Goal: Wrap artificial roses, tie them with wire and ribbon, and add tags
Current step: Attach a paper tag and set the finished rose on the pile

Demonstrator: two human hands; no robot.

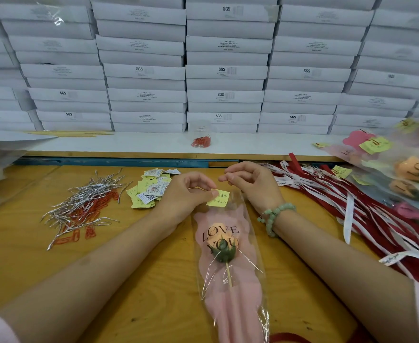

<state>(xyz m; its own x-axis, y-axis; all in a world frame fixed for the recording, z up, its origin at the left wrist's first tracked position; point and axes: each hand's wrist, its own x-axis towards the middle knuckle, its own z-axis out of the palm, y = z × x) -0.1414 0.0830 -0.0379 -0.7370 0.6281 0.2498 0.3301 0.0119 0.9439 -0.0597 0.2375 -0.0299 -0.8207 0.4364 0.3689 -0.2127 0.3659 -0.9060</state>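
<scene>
Two forearms reach forward over a wooden worktable (42,263), wrists bent inward so the hands meet at its far middle. The left hand (188,191), fingers curled, pinches a yellow tag (218,198) against the far, open end of a wrapped rose (224,246). The right hand (250,184), with a green bead bracelet (275,216) on its wrist, hangs just beside and right of the tag, fingertips drawn together at the thumb; whether it grips anything cannot be told. The rose lies between the forearms in a clear sleeve printed "LOVE YOU", bloom toward the hands, stem toward the near edge. To the left lie silver wire ties (87,194) over red paper clips (89,214), with a pile of loose tags (149,191) beside the left hand. Red and white ribbons (352,199) spread to the right, finished roses (411,169) beyond them. Stacked white boxes (225,70) fill the far side.
</scene>
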